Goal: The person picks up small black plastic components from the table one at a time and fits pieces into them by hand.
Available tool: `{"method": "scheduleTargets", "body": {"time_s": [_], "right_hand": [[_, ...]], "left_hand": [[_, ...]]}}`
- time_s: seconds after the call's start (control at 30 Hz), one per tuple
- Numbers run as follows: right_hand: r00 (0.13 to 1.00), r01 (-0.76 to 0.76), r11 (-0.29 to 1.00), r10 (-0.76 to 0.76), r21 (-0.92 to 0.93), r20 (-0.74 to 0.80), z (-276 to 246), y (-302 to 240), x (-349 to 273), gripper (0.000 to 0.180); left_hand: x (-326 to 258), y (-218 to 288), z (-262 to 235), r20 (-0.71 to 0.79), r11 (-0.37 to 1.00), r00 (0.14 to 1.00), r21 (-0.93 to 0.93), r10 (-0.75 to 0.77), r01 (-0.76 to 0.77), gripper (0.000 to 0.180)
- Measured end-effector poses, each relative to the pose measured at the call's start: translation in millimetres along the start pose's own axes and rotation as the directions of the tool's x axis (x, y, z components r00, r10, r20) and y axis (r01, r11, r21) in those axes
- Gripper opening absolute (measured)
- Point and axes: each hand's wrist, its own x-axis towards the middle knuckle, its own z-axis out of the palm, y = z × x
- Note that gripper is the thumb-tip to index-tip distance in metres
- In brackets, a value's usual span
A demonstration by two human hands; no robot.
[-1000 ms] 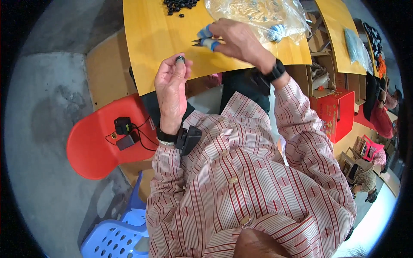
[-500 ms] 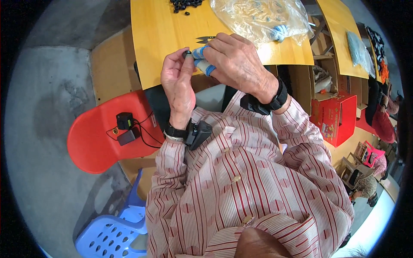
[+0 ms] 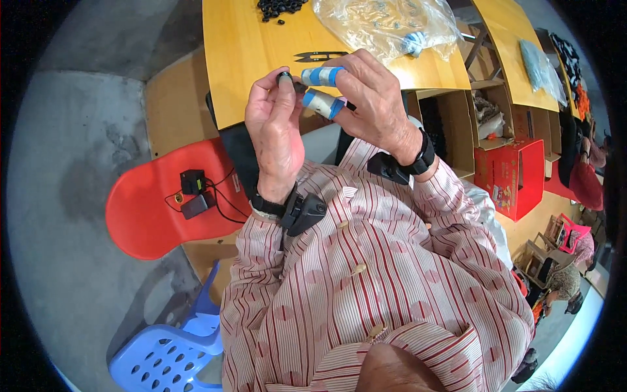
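Note:
My left hand (image 3: 274,121) is raised at the table's near edge, its thumb and index finger pinching a small black ring-like piece (image 3: 284,76). Just to its right is my right hand (image 3: 372,98), thumb and index finger spread apart, both wrapped in blue and white tape (image 3: 321,76). A small dark bit (image 3: 300,87) shows between the two hands; what it is and which hand touches it I cannot make out. Black thread snips (image 3: 320,57) lie on the yellow table (image 3: 248,62) beyond my fingers.
Small black pieces (image 3: 281,6) are heaped at the table's far side, beside a clear plastic bag (image 3: 385,19). To the left stands a red chair (image 3: 144,202) with black devices and cables, above a blue plastic chair (image 3: 163,359). A red box (image 3: 513,179) and cardboard boxes sit at right.
My right thumb and index finger have come away from the black piece and spread apart. The left hand still pinches the piece. The snips now show more fully.

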Motion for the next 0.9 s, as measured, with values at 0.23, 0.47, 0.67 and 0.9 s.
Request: {"method": "scheduleTargets", "body": {"time_s": [0.23,0.47,0.67,0.9], "right_hand": [[0.997,0.063,0.997,-0.065,-0.049,-0.04,-4.8,0.1,-11.1,0.03],[0.996,-0.014,1.0,0.013,-0.012,-0.091,-13.7,0.8,-13.4,0.029],[0.997,-0.034,0.991,0.043,0.133,-0.069,-26.3,5.9,-13.4,0.027],[0.935,-0.353,0.898,0.345,0.263,0.075,-46.4,1.6,-11.8,0.022]], "left_hand": [[-9.8,-1.9,6.0,0.064,1.0,0.998,0.007,0.026,-0.027,0.02],[-12.2,-7.1,13.1,0.15,0.999,0.989,0.03,0.018,-0.022,0.022],[-14.6,-5.3,15.3,0.214,1.0,0.977,0.008,-0.021,0.02,0.023],[-16.6,-3.4,13.6,0.309,0.999,0.951,0.049,-0.023,0.009,0.025]]}}
